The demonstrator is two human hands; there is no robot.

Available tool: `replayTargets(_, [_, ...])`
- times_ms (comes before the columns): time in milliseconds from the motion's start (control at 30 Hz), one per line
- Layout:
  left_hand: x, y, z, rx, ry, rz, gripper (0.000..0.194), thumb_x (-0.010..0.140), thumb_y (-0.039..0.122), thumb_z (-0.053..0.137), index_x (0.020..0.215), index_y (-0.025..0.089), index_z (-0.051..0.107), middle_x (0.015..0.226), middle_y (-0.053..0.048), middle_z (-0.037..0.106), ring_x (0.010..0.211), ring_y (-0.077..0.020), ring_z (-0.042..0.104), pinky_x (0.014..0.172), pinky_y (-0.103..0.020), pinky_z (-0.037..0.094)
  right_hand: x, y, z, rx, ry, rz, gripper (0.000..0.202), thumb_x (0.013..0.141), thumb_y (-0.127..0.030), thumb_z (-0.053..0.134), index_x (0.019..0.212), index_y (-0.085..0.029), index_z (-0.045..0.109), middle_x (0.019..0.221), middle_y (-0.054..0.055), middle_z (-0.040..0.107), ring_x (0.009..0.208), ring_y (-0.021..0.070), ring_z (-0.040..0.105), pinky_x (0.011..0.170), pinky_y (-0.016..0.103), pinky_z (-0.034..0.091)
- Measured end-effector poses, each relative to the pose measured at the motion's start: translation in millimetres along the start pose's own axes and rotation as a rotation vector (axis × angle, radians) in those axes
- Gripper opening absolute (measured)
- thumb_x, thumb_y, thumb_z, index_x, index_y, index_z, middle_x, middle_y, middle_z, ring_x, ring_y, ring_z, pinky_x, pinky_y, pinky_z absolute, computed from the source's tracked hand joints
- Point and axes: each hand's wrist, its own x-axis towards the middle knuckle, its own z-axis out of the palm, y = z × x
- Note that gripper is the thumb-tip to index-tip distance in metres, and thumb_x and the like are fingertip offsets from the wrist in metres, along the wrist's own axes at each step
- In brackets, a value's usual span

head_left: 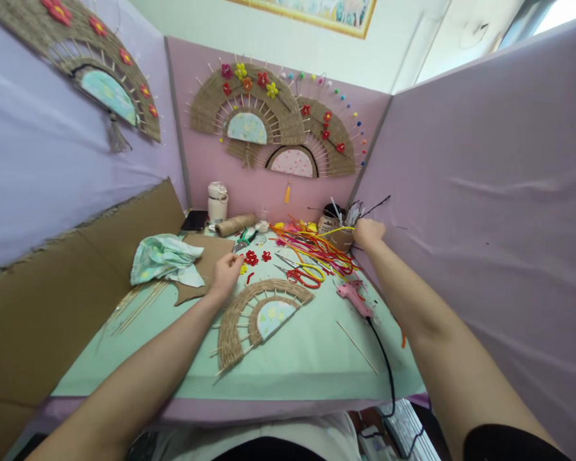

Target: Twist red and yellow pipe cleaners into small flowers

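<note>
My left hand (226,274) is closed over the cardboard's right edge, beside red pipe-cleaner flowers (251,257) and a small yellow flower (243,269); whatever its fingers pinch is too small to make out. At the back right, my right hand (369,233) is closed by the brown holder (342,239) of sticks and stems. What it holds is hard to tell, though a yellow stem (335,230) reaches its fingers from the left. A twine-woven fan (233,325) with a pale floral centre lies at the front middle of the table.
Scissors (303,276) and a pile of red and orange pipe cleaners (317,246) lie mid-table. A pink glue gun (355,299) with a black cord is at the right. Patterned cloth (166,259), cardboard (206,250), a twine roll (235,224) and a bottle (217,203) stand left.
</note>
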Motion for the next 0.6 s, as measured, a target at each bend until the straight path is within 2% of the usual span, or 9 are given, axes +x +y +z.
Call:
replayTargets(67, [5.6,-2.1,-3.3,-0.028,0.077,-0.055,0.024,0.069,0.039,0.051,0.059,0.018,0.053,0.051,0.005,0.042,0.053,-0.0108,0.038,0.052,-0.022,0.029,0.6,-1.9,-15.8,-0.029,0.063,-0.044,0.020,0.078,-0.013,0.052,0.089,-0.007,0.068,0.090,0.022,0.067,0.094,0.0285,0.063,0.080,0.036,0.041])
replayTargets(200, [15.6,-7.7,-7.5,-0.094,0.200,-0.144,0.022,0.067,0.038,0.049,0.061,0.018,0.055,0.048,0.005,0.040,0.051,-0.0112,0.037,0.050,-0.022,0.028,-3.0,-2.6,-45.7,-0.009,0.188,-0.017,0.021,0.077,-0.014,0.052,0.087,-0.006,0.068,0.089,0.024,0.066,0.093,0.0308,0.062,0.078,0.039,0.040])
replayTargets(333, [18.5,-10.9,-7.2,-0.150,0.231,-0.170,0.020,0.066,0.037,0.049,0.060,0.018,0.054,0.047,0.005,0.041,0.051,-0.0112,0.039,0.049,-0.022,0.028,-13.5,-0.9,-69.5,0.092,0.239,0.039,0.022,0.077,-0.018,0.051,0.086,-0.006,0.068,0.089,0.024,0.066,0.093,0.0315,0.061,0.079,0.043,0.039])
replayTargets(433, [17.9,-11.2,-4.6,-0.211,0.214,-0.190,0.020,0.067,0.036,0.052,0.062,0.017,0.054,0.046,0.006,0.039,0.048,-0.0099,0.037,0.047,-0.021,0.027,-27.4,-4.6,-79.5,0.336,0.251,0.065,0.021,0.075,-0.022,0.052,0.082,-0.009,0.068,0.082,0.017,0.066,0.085,0.0266,0.061,0.077,0.039,0.040])
replayTargets(500, [17.7,-9.6,-3.0,-0.296,0.166,-0.212,0.020,0.067,0.036,0.054,0.064,0.016,0.054,0.046,0.006,0.038,0.044,-0.0083,0.034,0.045,-0.020,0.026,-41.6,-13.0,-80.6,0.612,0.177,0.022,0.019,0.071,-0.025,0.056,0.077,-0.011,0.067,0.072,0.010,0.065,0.071,0.0205,0.059,0.067,0.031,0.041])
replayTargets(600, [19.3,-3.9,-3.9,-0.464,0.069,-0.262,0.020,0.070,0.034,0.057,0.070,0.014,0.057,0.051,0.005,0.044,0.042,-0.0061,0.036,0.043,-0.019,0.027,-72.9,-38.3,-72.8,1.079,-0.141,-0.050,0.021,0.069,-0.033,0.059,0.071,-0.012,0.063,0.054,0.001,0.056,0.050,0.0113,0.049,0.049,0.023,0.034])
